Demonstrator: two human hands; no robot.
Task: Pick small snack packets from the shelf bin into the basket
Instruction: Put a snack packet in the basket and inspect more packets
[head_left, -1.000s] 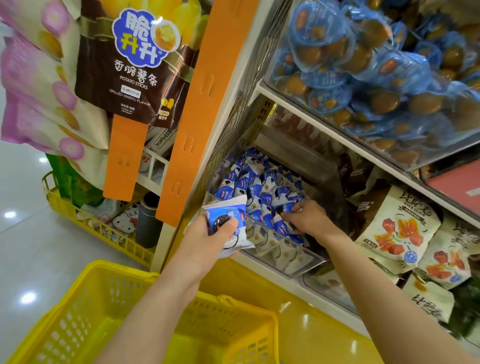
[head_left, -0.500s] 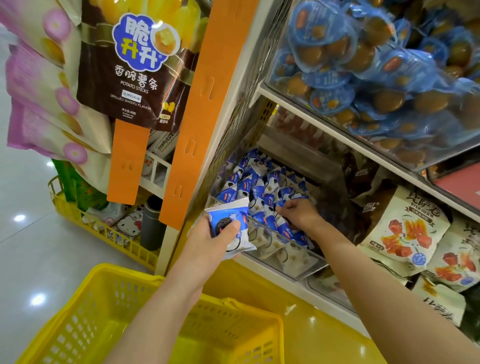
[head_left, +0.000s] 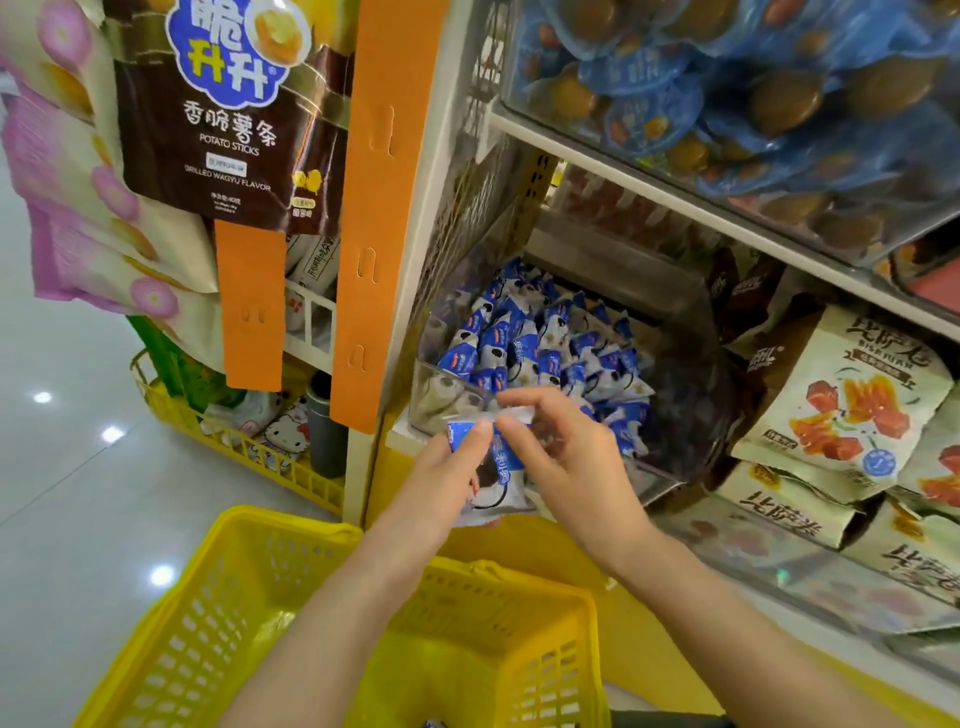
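Observation:
Small blue-and-white snack packets (head_left: 540, 343) fill a clear shelf bin (head_left: 691, 457) on the lower shelf. In front of the bin's near-left corner, my left hand (head_left: 441, 483) grips a small stack of these packets (head_left: 501, 483). My right hand (head_left: 566, 457) is beside it, out of the bin, and its thumb and forefinger pinch the top edge of a packet against that stack. The yellow basket (head_left: 291, 527) hangs below both forearms. A bit of one blue packet (head_left: 434, 723) shows at the basket's bottom edge.
An orange shelf post (head_left: 384, 208) stands left of the bin, with hanging potato-stick bags (head_left: 228, 109) further left. A bin of blue egg packs (head_left: 753, 104) sits on the shelf above. Beige snack bags (head_left: 852, 400) lie to the right. A yellow floor rack (head_left: 234, 441) holds goods.
My right hand has come out of the bin and moved left to meet my left hand and its packets. The view has moved closer to the shelf.

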